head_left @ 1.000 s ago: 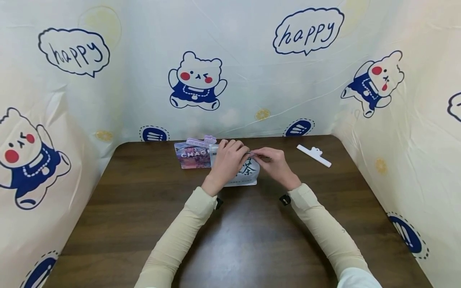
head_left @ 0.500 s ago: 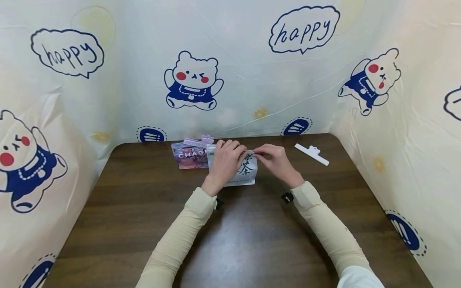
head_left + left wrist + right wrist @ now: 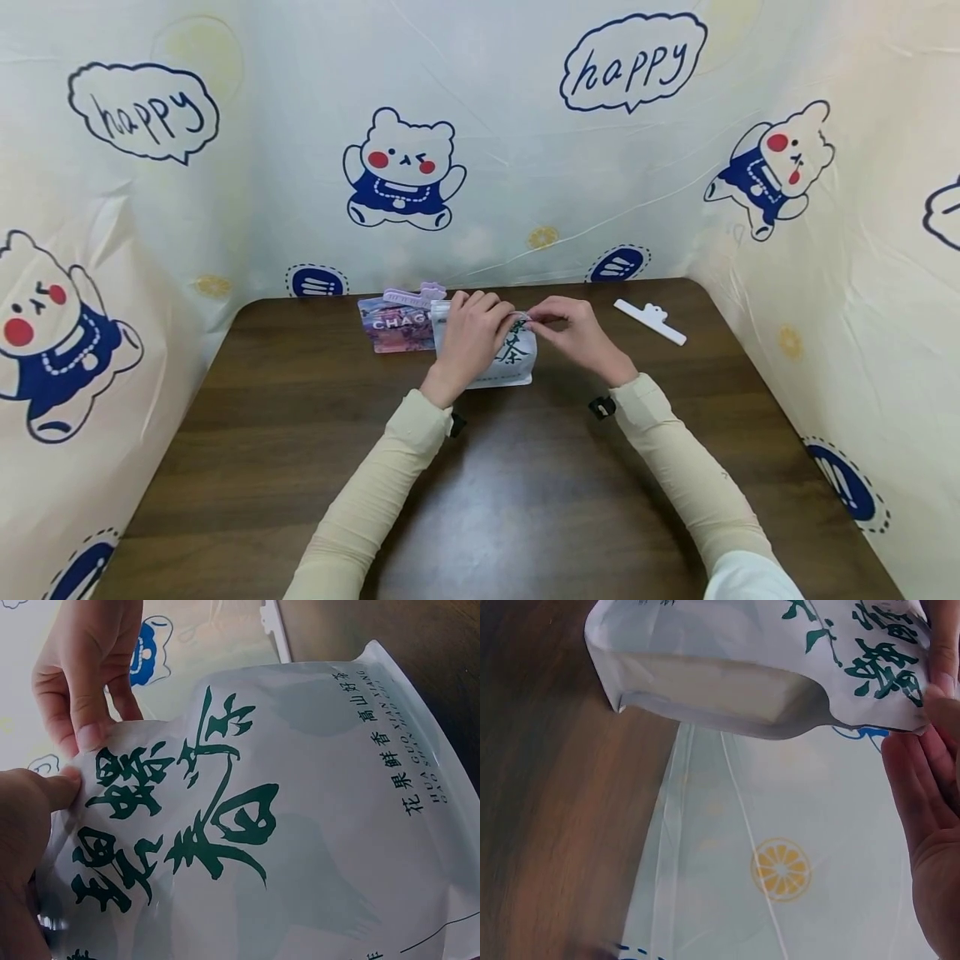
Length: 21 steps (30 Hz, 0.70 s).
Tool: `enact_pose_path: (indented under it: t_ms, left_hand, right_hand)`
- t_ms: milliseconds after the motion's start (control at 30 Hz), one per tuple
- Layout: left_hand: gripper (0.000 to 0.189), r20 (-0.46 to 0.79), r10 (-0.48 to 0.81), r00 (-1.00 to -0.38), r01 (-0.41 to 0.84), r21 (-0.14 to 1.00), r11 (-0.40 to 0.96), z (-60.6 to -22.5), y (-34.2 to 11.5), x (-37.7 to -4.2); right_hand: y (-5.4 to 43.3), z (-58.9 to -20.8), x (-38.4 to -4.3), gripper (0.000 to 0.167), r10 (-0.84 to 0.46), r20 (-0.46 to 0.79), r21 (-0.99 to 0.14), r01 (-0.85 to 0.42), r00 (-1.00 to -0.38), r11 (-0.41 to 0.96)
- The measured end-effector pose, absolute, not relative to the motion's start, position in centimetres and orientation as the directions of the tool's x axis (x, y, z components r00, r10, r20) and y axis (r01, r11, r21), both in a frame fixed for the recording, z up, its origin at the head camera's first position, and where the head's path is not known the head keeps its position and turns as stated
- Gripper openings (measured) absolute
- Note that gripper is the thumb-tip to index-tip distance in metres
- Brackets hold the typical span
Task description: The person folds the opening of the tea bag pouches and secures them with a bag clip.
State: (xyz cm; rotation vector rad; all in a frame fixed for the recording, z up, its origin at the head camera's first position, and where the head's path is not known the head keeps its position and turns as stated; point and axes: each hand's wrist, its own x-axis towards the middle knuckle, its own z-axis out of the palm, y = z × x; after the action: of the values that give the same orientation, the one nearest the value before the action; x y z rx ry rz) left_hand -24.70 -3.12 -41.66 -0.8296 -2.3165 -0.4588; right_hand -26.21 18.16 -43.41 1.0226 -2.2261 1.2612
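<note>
A white tea pouch with dark green Chinese characters (image 3: 510, 358) stands on the table at the back centre. My left hand (image 3: 472, 333) grips its top edge, fingers folded over the rim. Thumb and fingers of my right hand (image 3: 573, 333) pinch the top right corner. In the left wrist view, the thumb of my left hand (image 3: 26, 825) presses the pouch's top near my right fingertips. From the right wrist view, the tea pouch (image 3: 727, 682) shows its gusseted side, and my right hand (image 3: 937, 855) holds the corner from below. The pouch's opening is hidden by my hands.
Behind and left lies a pink-purple pouch marked CHAG (image 3: 397, 327), with a lilac sealing clip (image 3: 414, 296) at its top. A white sealing clip (image 3: 649, 322) lies at the right on the brown table (image 3: 300, 467). A printed curtain (image 3: 510, 150) encloses the back and sides.
My right hand has shifted slightly outward and up along the tea pouch's top corner, still pinching it. The left hand keeps its hold. The head view has shifted a little.
</note>
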Motion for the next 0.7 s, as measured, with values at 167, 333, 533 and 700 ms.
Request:
enact_pose_path:
  t_ms: [167,333,533,700]
  left_hand:
    - [0.018,0.655,0.447,-0.609,0.661,0.109,0.742,-41.6,-3.2,-24.7]
    - [0.017,0.644,0.458,-0.613,0.670,0.116,0.733,-41.5,-3.6,-24.8]
    - [0.015,0.638,0.484,-0.599,0.672,0.073,0.737,-41.6,-4.1,-25.0]
    - [0.013,0.629,0.485,-0.608,0.664,0.067,0.745,-41.3,-5.2,-24.7]
  right_hand:
    - [17.6,-42.8,-25.8,0.016,-0.395,0.625,-0.594,-0.739,-0.673,0.318]
    - [16.9,-41.1,-24.5,0.014,-0.383,0.624,-0.595,-0.732,-0.681,0.332]
    - [16.6,-40.7,-24.1,0.013,-0.371,0.658,-0.559,-0.755,-0.655,0.343]
    - [17.3,-43.0,-25.6,0.016,-0.368,0.690,-0.533,-0.781,-0.623,0.325]
